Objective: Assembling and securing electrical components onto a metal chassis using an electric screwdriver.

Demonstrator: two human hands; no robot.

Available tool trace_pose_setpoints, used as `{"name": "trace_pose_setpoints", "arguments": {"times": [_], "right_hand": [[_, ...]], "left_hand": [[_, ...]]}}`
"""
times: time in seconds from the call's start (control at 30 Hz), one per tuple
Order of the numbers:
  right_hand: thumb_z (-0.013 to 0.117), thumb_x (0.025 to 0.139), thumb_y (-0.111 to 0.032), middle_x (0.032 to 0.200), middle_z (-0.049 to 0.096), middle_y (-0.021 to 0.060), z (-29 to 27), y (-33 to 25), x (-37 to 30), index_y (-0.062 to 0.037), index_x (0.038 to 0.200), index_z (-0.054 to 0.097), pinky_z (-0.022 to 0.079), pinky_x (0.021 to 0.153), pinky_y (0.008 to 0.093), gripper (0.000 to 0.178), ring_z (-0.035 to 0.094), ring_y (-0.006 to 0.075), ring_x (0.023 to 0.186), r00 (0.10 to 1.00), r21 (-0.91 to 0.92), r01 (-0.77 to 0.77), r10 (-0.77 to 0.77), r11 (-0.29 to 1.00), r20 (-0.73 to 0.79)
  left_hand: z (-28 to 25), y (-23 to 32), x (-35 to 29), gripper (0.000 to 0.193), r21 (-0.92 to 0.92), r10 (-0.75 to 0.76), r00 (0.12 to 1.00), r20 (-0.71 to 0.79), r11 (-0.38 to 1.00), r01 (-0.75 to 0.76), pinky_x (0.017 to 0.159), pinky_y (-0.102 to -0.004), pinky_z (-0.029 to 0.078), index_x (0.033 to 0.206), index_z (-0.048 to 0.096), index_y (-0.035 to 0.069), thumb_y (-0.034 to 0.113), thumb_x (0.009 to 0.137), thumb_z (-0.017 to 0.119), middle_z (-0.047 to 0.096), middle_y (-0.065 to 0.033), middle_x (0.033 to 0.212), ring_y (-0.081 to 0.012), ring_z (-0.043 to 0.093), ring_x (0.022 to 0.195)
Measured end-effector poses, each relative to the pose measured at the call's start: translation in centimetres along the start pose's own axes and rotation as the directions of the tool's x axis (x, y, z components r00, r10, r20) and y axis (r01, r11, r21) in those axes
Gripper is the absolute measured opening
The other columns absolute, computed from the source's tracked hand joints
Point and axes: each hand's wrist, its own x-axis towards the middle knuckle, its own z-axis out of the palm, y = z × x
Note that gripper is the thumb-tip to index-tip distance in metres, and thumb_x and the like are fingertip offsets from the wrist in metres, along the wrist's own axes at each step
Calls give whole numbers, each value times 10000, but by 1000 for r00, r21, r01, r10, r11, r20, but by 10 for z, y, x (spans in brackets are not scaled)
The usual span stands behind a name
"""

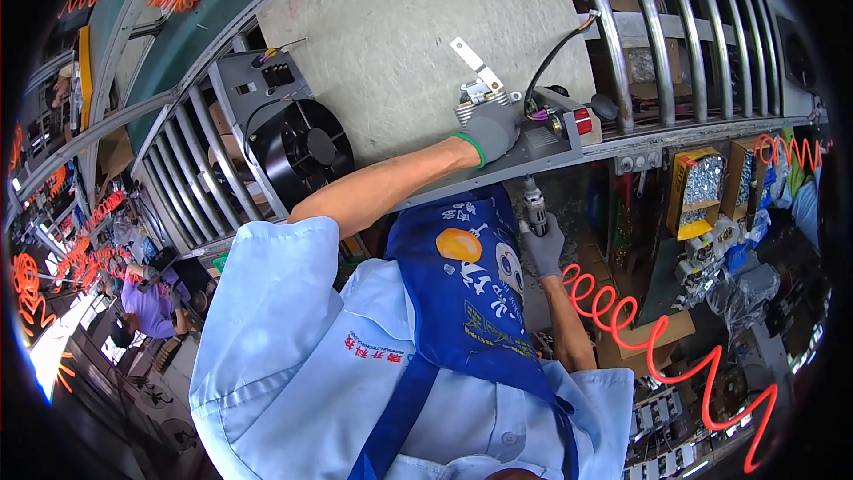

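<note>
My left hand, in a grey glove with a green cuff, is closed over a finned silver metal part on a grey metal panel. A flat light bracket stands up from that part. Beside the hand, a black cable rises from the panel, near a red component. Below the panel's near edge, my gloved right hand grips a pneumatic screwdriver. Its tip points up at the edge; whether it touches a screw cannot be made out.
Left on the pale work board stands another grey panel with a black fan. Metal rollers flank the board. A red coiled hose hangs at the right, below a yellow box of small metal parts. Another person sits far left.
</note>
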Motion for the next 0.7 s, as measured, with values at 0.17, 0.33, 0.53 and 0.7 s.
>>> {"name": "trace_pose_setpoints", "arguments": {"times": [0.17, 0.33, 0.53, 0.7], "right_hand": [[766, 710, -261, 722, 644, 131, -9, -6, -6, -23, 876, 605, 472, 595, 369, 333, 637, 238, 647, 1000, -50, -9, 9, 999, 7], [772, 707, -271, 732, 653, 127, -12, -20, -14, -18, 879, 611, 478, 605, 366, 345, 641, 228, 655, 999, -33, -49, 50, 998, 8], [767, 716, -273, 743, 660, 125, 1, -13, -18, -13, 886, 613, 484, 621, 353, 347, 641, 205, 666, 995, 27, -96, 95, 995, 24], [762, 722, -274, 722, 650, 127, 10, -16, -20, -14, 884, 606, 477, 615, 353, 344, 630, 213, 644, 996, 60, -87, 87, 994, 11]], "left_hand": [[1, 8, 6, 228, 155, -54, 997, 48, 987, 46, 636, -467, 505, 798, 699, 41, 230, 802, 570, 661, -193, 744, -363, 645, 689], [-1, 4, 7, 203, 174, 62, 995, 75, 982, -75, 598, -458, 507, 729, 697, 28, 191, 763, 579, 658, -200, 715, -366, 649, 668], [1, 4, 3, 178, 175, 88, 989, 116, 979, -107, 580, -462, 502, 697, 689, 12, 153, 705, 581, 643, -218, 696, -378, 640, 647], [-12, 12, 1, 196, 194, 72, 988, 135, 976, -98, 602, -448, 512, 727, 689, -5, 148, 735, 567, 653, -226, 740, -370, 651, 685]]}}
